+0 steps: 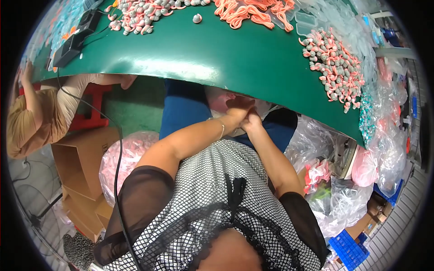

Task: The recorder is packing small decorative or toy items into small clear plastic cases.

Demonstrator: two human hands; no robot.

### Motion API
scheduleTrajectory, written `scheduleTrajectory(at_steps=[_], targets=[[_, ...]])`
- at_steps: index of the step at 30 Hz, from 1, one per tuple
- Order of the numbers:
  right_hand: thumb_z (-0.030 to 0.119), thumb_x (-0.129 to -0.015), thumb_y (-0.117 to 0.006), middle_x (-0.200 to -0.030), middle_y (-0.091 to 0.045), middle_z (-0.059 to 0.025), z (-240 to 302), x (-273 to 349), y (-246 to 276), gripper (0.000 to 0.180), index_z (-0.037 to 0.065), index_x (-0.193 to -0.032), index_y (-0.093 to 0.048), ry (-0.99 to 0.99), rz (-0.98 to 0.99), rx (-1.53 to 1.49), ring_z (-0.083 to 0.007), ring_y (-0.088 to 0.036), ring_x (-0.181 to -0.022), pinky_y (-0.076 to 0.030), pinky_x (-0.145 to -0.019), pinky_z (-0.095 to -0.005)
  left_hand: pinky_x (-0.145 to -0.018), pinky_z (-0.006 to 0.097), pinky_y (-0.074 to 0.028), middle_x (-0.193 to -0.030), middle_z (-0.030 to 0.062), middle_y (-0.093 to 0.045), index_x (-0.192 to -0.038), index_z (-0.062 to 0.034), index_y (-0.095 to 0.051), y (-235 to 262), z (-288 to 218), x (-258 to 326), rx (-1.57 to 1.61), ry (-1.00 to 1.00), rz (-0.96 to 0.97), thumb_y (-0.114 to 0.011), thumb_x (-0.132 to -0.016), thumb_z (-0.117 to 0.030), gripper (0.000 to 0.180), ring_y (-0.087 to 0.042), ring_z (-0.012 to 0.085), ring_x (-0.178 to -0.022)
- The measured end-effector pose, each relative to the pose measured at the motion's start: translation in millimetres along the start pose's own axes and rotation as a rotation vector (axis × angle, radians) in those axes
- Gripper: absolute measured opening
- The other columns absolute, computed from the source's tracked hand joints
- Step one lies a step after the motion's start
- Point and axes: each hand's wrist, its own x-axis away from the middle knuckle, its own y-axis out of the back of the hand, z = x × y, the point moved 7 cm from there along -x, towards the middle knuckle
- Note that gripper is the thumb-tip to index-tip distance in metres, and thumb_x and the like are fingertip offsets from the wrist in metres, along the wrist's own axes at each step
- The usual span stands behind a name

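My left hand (238,107) and my right hand (252,120) meet in my lap, just under the near edge of the green table (181,54). Both look closed, their fingers bent in towards each other. Whatever they hold is too hidden to make out. Right beside them, partly below the table edge, lies a clear plastic bag (218,98) with something pink in it.
Piles of small grey-and-pink pieces (332,67) lie on the table, with orange cord bundles (244,16) at the far side. A black cable (121,158) hangs at left, near cardboard boxes (86,153) and another person (40,113). Plastic bags (339,203) crowd the right.
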Motion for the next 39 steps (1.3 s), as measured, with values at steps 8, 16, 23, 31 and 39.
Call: scheduleTrajectory(at_steps=[8, 16, 23, 31, 39], targets=[[0.031, -0.102, -0.047, -0.123, -0.062, -0.0174, 2.2, -5.4, -37.4, 0.043, 0.004, -0.135, -0.052, -0.047, 0.198, 0.530, -0.0285, -0.062, -0.106, -0.054, -0.087, -0.0425, -0.100, 0.041, -0.046, -0.132, 0.0166, -0.057, -0.128, -0.0022, -0.057, 14.8, 61.1, -63.0, -0.080, -0.224, -0.126, -0.051, -0.098, -0.041, 0.049, -0.053, 0.0273, -0.121], [0.032, -0.101, -0.048, -0.122, -0.062, -0.0156, -5.9, -62.6, -51.6, 0.042, 0.006, -0.133, -0.053, 0.125, 0.191, 0.736, -0.0284, -0.062, -0.105, -0.053, -0.087, -0.0428, -0.097, 0.045, -0.046, -0.127, 0.0131, -0.060, -0.127, -0.0098, -0.057, 18.7, 141.2, -87.1, -0.101, -0.119, -0.302, -0.052, -0.099, -0.030, 0.035, -0.057, 0.0298, -0.115], [0.034, -0.101, -0.049, -0.120, -0.062, -0.0140, -26.3, -97.2, -46.4, 0.041, 0.008, -0.132, -0.054, 0.291, 0.172, 0.896, -0.0282, -0.062, -0.104, -0.052, -0.087, -0.0430, -0.094, 0.043, -0.048, -0.126, 0.0116, -0.060, -0.126, -0.0102, -0.057, 32.0, 125.0, -90.6, 0.221, -0.032, -0.245, -0.053, -0.099, -0.027, 0.033, -0.058, 0.0279, -0.114], [0.036, -0.100, -0.051, -0.119, -0.063, -0.0121, -31.9, -124.7, -32.6, 0.040, 0.010, -0.130, -0.054, 0.506, 0.160, 1.082, -0.0280, -0.062, -0.103, -0.052, -0.087, -0.0433, -0.091, 0.041, -0.050, -0.125, 0.0098, -0.061, -0.126, -0.0107, -0.057, 72.9, 111.7, -72.0, 0.591, 0.047, -0.197, -0.054, -0.099, -0.024, 0.031, -0.059, 0.0258, -0.112], [0.038, -0.099, -0.052, -0.118, -0.063, -0.0103, -10.9, -161.4, -34.8, 0.039, 0.012, -0.129, -0.055, 0.746, 0.182, 1.288, -0.0278, -0.062, -0.103, -0.051, -0.086, -0.0436, -0.088, 0.039, -0.052, -0.123, 0.0080, -0.061, -0.126, -0.0111, -0.057, 94.2, 82.4, -33.3, 0.985, 0.095, -0.182, -0.054, -0.099, -0.021, 0.029, -0.060, 0.0236, -0.110]])
